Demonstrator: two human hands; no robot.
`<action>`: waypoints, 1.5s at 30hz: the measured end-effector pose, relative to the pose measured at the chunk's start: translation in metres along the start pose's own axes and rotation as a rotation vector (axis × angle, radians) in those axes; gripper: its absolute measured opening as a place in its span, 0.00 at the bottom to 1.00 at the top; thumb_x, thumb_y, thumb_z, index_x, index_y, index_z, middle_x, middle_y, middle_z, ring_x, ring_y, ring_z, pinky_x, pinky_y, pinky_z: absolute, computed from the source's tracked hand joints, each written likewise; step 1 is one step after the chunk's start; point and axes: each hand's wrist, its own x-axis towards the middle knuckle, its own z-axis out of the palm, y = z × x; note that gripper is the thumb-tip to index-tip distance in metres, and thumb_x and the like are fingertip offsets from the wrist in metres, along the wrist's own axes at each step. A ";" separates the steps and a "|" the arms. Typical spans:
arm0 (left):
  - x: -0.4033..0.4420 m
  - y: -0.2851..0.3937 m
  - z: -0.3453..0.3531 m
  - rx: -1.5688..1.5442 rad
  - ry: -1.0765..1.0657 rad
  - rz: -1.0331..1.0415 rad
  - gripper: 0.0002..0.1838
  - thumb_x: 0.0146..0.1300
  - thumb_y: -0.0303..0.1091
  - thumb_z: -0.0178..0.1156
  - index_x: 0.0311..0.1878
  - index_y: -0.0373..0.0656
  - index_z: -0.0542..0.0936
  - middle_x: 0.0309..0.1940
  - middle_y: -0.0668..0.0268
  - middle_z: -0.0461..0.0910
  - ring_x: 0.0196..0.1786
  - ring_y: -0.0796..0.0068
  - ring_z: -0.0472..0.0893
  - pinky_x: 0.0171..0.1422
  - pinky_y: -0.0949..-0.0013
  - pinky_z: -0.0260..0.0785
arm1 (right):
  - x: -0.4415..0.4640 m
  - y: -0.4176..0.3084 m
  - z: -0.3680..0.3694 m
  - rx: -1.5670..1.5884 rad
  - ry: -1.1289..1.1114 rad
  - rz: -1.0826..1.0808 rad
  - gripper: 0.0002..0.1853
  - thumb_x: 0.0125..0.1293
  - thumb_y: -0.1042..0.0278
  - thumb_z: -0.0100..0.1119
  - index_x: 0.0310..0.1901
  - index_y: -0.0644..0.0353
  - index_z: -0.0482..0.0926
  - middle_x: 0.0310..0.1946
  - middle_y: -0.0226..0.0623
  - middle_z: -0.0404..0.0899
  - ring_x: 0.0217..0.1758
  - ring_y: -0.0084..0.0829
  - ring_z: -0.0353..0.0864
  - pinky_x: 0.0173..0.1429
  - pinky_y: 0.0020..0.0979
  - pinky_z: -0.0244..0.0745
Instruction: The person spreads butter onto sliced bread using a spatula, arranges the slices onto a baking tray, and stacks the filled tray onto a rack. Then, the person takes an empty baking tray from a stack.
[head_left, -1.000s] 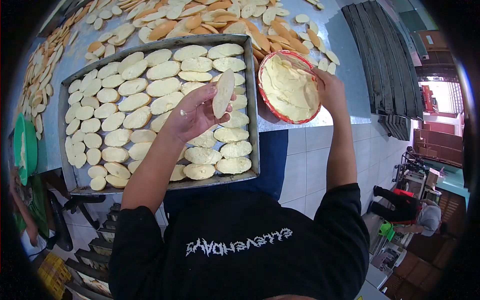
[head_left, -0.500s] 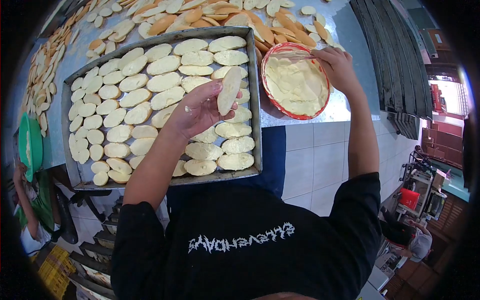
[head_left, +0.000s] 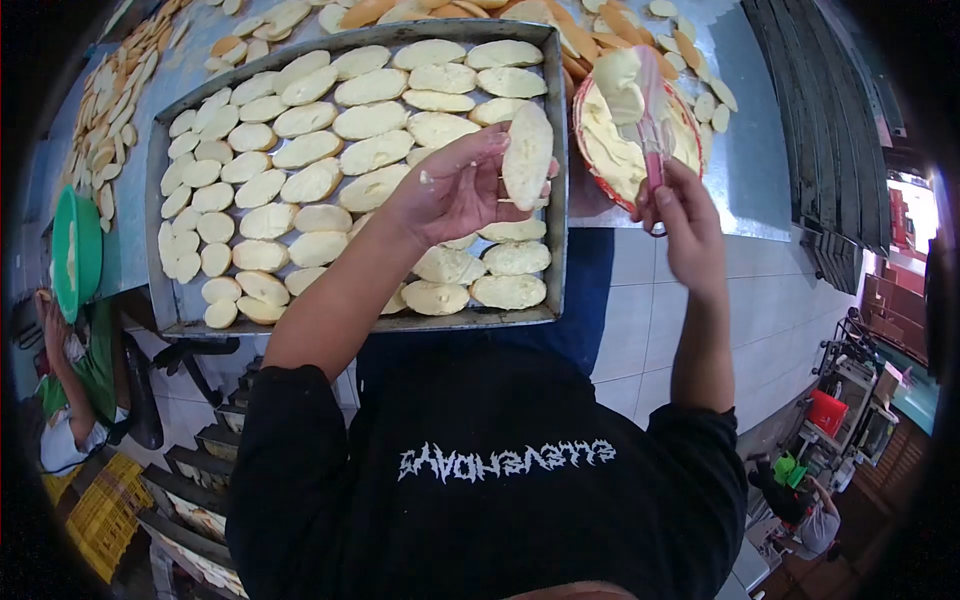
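Observation:
My left hand (head_left: 455,190) holds an oval slice of bread (head_left: 528,160) upright between thumb and fingers, over the right side of a metal baking tray (head_left: 558,250). Rows of pale-topped bread slices (head_left: 310,180) cover much of that tray. In my right hand (head_left: 688,220) is a spatula (head_left: 653,165) with a pink handle, gripped low, its blade pointing away from me. A thick lump of pale cream (head_left: 622,88) sits on the blade. Beneath it stands a red-rimmed bowl (head_left: 588,165) of the same cream, partly hidden by spatula and hand.
Loose bread slices (head_left: 440,10) lie heaped behind the tray, with more (head_left: 110,120) at far left. A green basin (head_left: 88,255) is by another person's hands (head_left: 52,325). Dark stacked trays (head_left: 820,110) stand right of the table, a yellow crate (head_left: 105,510) lower left.
My right hand has lifted the spatula, now loaded with cream, up from the bowl and turned it upright. My left hand still holds the bread slice. The whole view has shifted slightly.

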 end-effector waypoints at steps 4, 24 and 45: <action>-0.001 -0.001 0.004 -0.067 -0.021 0.010 0.22 0.68 0.42 0.52 0.62 0.45 0.69 0.52 0.56 0.78 0.54 0.64 0.79 0.57 0.58 0.72 | -0.013 0.011 0.055 -0.132 0.122 -0.233 0.16 0.69 0.78 0.47 0.58 0.68 0.69 0.40 0.40 0.75 0.39 0.29 0.76 0.44 0.28 0.72; -0.003 -0.005 0.013 0.016 -0.057 0.147 0.24 0.70 0.44 0.51 0.63 0.40 0.66 0.55 0.58 0.75 0.55 0.69 0.78 0.58 0.64 0.75 | -0.024 0.018 0.050 -0.738 0.143 -0.577 0.27 0.54 0.88 0.53 0.55 0.54 0.79 0.39 0.37 0.75 0.40 0.35 0.73 0.46 0.30 0.70; -0.004 -0.005 0.013 -0.025 -0.210 0.171 0.30 0.66 0.38 0.55 0.67 0.39 0.58 0.54 0.56 0.75 0.51 0.63 0.81 0.57 0.53 0.75 | -0.014 -0.003 0.053 -0.641 0.151 -0.550 0.21 0.59 0.84 0.56 0.53 0.56 0.80 0.40 0.39 0.75 0.42 0.33 0.74 0.45 0.27 0.71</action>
